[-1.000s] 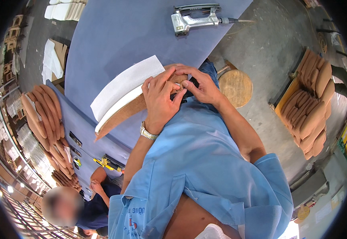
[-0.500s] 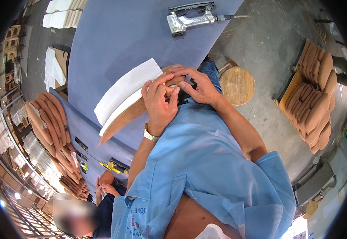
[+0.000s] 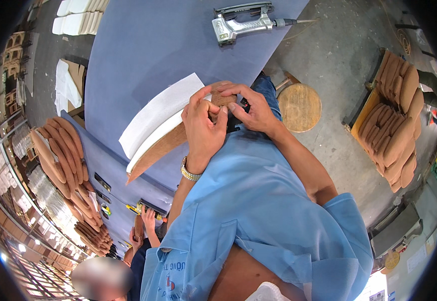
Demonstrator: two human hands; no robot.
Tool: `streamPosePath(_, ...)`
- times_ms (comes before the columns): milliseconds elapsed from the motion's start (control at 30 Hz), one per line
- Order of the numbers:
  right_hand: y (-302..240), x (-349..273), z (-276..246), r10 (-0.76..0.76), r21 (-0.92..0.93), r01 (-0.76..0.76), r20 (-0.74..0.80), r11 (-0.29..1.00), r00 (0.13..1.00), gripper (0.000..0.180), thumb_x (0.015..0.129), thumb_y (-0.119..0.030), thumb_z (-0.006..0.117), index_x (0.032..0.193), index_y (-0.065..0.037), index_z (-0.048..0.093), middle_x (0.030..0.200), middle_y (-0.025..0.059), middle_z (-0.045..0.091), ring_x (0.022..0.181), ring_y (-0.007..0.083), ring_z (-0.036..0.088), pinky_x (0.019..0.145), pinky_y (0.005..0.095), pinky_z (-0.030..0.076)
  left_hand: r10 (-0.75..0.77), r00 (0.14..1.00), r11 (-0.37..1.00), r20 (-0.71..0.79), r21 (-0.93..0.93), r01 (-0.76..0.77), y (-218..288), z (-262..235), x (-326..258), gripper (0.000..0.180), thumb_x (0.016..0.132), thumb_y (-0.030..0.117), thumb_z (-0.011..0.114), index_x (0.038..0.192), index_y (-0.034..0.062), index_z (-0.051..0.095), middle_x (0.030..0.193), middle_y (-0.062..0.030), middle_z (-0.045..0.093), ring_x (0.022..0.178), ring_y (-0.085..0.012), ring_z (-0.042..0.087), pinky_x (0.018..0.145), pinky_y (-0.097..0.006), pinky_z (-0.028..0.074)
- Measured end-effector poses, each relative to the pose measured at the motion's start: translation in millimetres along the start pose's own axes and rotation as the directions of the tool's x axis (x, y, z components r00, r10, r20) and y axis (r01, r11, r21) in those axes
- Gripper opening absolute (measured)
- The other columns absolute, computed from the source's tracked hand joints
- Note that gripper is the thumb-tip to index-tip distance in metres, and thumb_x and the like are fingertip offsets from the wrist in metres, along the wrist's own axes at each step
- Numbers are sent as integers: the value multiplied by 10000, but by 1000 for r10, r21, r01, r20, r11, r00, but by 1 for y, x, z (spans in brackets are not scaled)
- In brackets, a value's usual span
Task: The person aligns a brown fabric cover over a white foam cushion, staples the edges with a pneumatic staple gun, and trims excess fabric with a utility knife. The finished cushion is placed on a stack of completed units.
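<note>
A long curved pad lies slantwise on the table, with a white backing strip (image 3: 161,110), a white padding edge (image 3: 161,133) and brown fabric (image 3: 161,150) along its near side. At the pad's right end, brown fabric (image 3: 223,99) wraps over and is pinched by both hands. My left hand (image 3: 203,120), wearing a metal watch (image 3: 190,169), holds the fabric's near edge between thumb and fingers. From the right, my right hand (image 3: 254,108) grips the end, its fingers over the top and its thumb at the front edge. The pad's underside is hidden.
A silver staple gun (image 3: 243,24) with an air hose fitting lies at the far part of the blue-grey table (image 3: 133,45). A round wooden stool (image 3: 299,108) stands right. Brown pads are stacked at right (image 3: 391,120) and left (image 3: 60,155). A co-worker's hand (image 3: 149,218) works at lower left.
My left fingers have shifted slightly at the fabric edge, and more of the brown end shows between my hands. The co-worker's hand has reached up toward a black and yellow tool.
</note>
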State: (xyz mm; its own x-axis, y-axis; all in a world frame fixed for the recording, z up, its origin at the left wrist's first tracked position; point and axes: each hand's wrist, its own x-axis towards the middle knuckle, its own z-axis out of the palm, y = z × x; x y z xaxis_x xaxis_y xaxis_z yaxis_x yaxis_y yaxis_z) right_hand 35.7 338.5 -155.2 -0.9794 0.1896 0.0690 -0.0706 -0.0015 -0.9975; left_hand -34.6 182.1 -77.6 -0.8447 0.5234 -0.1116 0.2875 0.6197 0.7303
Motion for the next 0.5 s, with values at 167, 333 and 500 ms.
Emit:
streamPosePath(167, -2, 2, -3, -45, 61, 45, -1, 997, 999, 339, 913, -65, 661, 1248, -22, 630, 1350, 170, 672, 1261, 322, 646, 1087, 418, 488, -62, 998, 998, 18, -18, 62, 0, -2, 5, 252, 833, 109, 784, 760, 63, 547, 1396, -163, 642, 1015, -305, 664, 975, -480, 433)
streamPosePath(333, -3, 2, -5, -4, 79, 3, 14, 997, 1000, 354, 909, -81, 674, 1255, -21, 628, 1345, 171, 670, 1269, 304, 642, 1095, 407, 481, -12, 999, 1000, 29, 0, 12, -1, -4, 9, 185, 869, 58, 762, 793, -10, 607, 1357, -205, 664, 689, -159, 646, 635, -311, 517)
streamPosePath(500, 3, 2, -1, 23, 73, -23, 1, 997, 1000, 354, 902, -74, 674, 1248, -16, 626, 1332, 179, 676, 1264, 297, 646, 1094, 393, 482, -77, 997, 996, 28, -39, 78, 1, -3, 10, 189, 827, 70, 768, 748, 13, 605, 1328, -198, 684, 799, -256, 677, 763, -405, 507)
